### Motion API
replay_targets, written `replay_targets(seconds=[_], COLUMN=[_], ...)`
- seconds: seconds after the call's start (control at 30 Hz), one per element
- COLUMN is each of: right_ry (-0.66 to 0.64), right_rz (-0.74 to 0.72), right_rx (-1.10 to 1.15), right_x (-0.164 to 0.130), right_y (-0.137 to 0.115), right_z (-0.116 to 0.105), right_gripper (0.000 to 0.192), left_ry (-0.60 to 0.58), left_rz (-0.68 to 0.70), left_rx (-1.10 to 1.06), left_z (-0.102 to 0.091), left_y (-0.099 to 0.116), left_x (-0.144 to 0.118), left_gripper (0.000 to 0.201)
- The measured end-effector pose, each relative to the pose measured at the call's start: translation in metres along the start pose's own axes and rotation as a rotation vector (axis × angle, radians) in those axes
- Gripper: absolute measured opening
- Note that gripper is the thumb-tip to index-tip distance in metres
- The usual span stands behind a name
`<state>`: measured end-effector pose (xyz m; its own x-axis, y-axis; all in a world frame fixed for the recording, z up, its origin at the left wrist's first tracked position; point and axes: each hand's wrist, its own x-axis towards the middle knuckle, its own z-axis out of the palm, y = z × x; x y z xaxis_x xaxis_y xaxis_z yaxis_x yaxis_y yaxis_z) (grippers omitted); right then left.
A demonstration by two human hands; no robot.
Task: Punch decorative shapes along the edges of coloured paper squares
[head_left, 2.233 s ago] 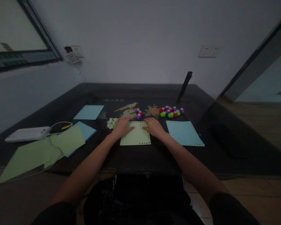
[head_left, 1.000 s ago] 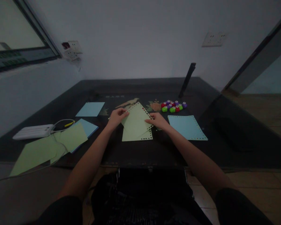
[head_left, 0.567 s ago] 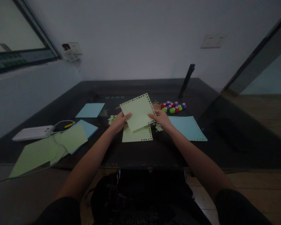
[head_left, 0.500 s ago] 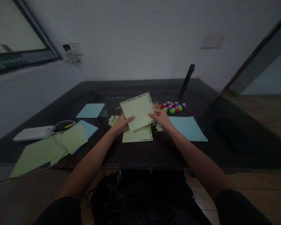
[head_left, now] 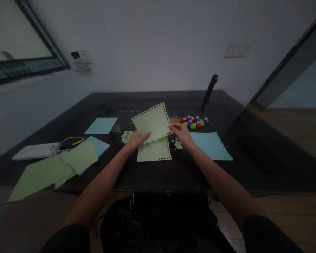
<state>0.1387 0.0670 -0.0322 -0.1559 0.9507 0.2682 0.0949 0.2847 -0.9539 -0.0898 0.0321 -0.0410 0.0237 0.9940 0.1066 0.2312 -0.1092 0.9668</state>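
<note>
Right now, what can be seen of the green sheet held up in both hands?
The lifted green sheet is pale green paper, roughly square, with a row of small punched holes along its edges. It is held tilted above the dark table, one corner pointing away. The left hand pinches its near left corner, the right hand its right edge. It partly covers a second punched green sheet lying flat beneath.

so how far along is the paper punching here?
Done, by the look of it: a blue sheet with punched edges lies to the right, and a green punched sheet lies flat in front. In hand: the left hand and right hand hold another edge-punched green sheet above the table. Left: the plain green sheets and blue sheets at left show no holes.
</note>
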Motion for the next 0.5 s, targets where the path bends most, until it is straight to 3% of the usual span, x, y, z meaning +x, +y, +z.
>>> replay_targets(seconds=[0.23, 0.5], right_ry=[-0.008, -0.107], right_rz=[0.04, 0.002], right_rx=[-0.013, -0.138], right_x=[0.007, 0.014], right_y=[0.005, 0.019], right_z=[-0.007, -0.003], right_gripper=[0.035, 0.029], left_ry=[0.253, 0.245], left_rz=[-0.03, -0.099], left_rx=[-0.272, -0.343], left_z=[-0.008, -0.007], left_y=[-0.001, -0.002], left_x=[0.009, 0.01], left_gripper=[0.029, 0.027])
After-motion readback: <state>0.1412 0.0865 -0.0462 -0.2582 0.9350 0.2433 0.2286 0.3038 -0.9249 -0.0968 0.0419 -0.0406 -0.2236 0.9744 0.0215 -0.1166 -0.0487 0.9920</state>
